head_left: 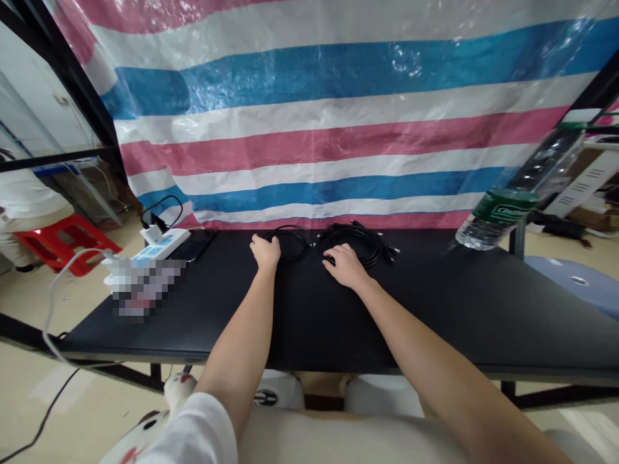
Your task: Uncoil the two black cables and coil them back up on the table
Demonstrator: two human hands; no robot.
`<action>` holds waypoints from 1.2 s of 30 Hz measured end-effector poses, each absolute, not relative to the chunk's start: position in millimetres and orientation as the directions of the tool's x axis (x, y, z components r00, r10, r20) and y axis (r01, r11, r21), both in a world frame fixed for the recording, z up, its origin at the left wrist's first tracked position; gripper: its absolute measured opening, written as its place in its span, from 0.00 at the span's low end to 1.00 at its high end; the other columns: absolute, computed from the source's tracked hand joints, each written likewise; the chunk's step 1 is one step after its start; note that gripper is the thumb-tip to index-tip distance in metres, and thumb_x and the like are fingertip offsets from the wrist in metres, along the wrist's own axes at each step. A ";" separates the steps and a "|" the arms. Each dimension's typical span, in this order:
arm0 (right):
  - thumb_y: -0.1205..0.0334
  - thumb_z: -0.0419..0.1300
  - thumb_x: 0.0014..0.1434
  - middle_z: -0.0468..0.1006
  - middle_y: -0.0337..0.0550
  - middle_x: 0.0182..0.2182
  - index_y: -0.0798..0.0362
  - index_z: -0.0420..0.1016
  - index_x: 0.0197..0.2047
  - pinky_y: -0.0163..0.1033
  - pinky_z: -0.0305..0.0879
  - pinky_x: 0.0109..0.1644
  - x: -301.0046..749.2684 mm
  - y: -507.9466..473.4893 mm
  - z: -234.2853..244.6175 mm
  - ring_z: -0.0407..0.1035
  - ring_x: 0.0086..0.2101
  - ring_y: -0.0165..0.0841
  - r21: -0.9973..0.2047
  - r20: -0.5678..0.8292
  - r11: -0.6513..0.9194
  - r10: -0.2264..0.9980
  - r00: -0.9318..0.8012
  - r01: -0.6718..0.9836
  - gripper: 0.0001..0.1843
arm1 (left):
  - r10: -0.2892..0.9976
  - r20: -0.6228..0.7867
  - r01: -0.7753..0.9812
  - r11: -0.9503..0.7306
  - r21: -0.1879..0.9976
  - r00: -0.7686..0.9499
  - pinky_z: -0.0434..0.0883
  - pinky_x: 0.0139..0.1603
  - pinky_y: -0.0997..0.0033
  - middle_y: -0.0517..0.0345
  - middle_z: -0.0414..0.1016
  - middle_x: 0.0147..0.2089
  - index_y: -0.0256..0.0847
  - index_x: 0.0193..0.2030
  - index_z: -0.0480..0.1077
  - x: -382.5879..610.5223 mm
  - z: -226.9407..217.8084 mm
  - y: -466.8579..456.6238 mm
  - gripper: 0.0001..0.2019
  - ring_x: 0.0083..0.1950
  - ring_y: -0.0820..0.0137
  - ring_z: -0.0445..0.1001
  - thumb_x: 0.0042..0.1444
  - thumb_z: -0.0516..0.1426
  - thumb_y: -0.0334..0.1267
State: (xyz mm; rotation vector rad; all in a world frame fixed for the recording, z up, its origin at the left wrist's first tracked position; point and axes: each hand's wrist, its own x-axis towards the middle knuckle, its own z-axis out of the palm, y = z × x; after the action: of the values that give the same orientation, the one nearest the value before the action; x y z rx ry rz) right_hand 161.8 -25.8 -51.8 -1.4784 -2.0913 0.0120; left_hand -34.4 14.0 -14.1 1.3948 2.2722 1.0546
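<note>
A thin black cable (308, 243) lies in a loose loop near the back of the black table. My left hand (265, 251) is at the left side of this loop, its fingers curled down around the cable and the thumb toward the loop's inside. Just to the right sits a thicker coil of several black cables (370, 248), their plug ends sticking out on the right. My right hand (344, 265) closes over the left edge of that coil with bent fingers. The fingertips of both hands are partly hidden.
On the left are a white power strip (176, 241) with plugged-in chargers, a dark phone (199, 245) and a blurred item (147, 290). A water bottle (503, 206) stands at right. Striped plastic sheeting (309, 148) hangs behind the table (309, 328). A red stool (62, 241) and a seated person are beyond.
</note>
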 end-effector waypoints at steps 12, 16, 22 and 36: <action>0.63 0.59 0.54 0.78 0.47 0.32 0.51 0.77 0.33 0.49 0.65 0.47 166.4 -22.6 -53.5 0.67 0.39 0.42 -0.355 0.570 0.384 0.812 -0.129 0.852 0.05 | 0.868 0.206 0.787 -0.496 0.367 0.452 0.70 0.52 0.65 0.55 0.80 0.45 0.44 0.39 0.79 -13.6 -3.6 -3.8 0.11 0.48 0.63 0.76 0.53 0.58 0.43; 0.63 0.58 0.54 0.77 0.47 0.31 0.50 0.77 0.31 0.48 0.65 0.46 167.3 -21.9 -54.3 0.67 0.38 0.42 -0.359 0.592 0.382 0.798 -0.109 0.852 0.05 | 0.902 0.152 0.862 -0.430 0.269 0.403 0.71 0.51 0.65 0.54 0.81 0.44 0.46 0.38 0.80 -12.7 -4.7 -2.9 0.10 0.48 0.61 0.76 0.52 0.58 0.39; 0.65 0.56 0.53 0.75 0.46 0.30 0.51 0.75 0.29 0.47 0.61 0.47 174.4 -20.0 -51.7 0.65 0.38 0.41 -0.392 0.618 0.271 0.785 0.034 0.879 0.06 | 0.972 0.099 0.949 -0.229 0.215 0.212 0.70 0.52 0.63 0.51 0.80 0.47 0.45 0.46 0.78 -8.8 0.4 -7.7 0.15 0.51 0.59 0.76 0.57 0.53 0.35; 0.60 0.62 0.47 0.68 0.56 0.47 0.56 0.76 0.41 0.54 0.56 0.52 221.3 -19.4 -41.9 0.58 0.49 0.49 -0.666 0.239 -0.423 0.659 0.713 0.614 0.17 | 0.984 0.172 0.983 -0.072 0.172 0.042 0.59 0.62 0.48 0.43 0.72 0.58 0.41 0.53 0.72 5.2 -1.8 -18.5 0.20 0.62 0.53 0.64 0.54 0.51 0.33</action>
State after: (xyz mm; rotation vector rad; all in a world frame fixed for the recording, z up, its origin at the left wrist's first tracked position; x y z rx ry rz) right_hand 221.3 -19.4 -41.9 -2.1504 -0.9635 0.0749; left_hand 5.2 -18.5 -1.8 2.2623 2.1355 0.3835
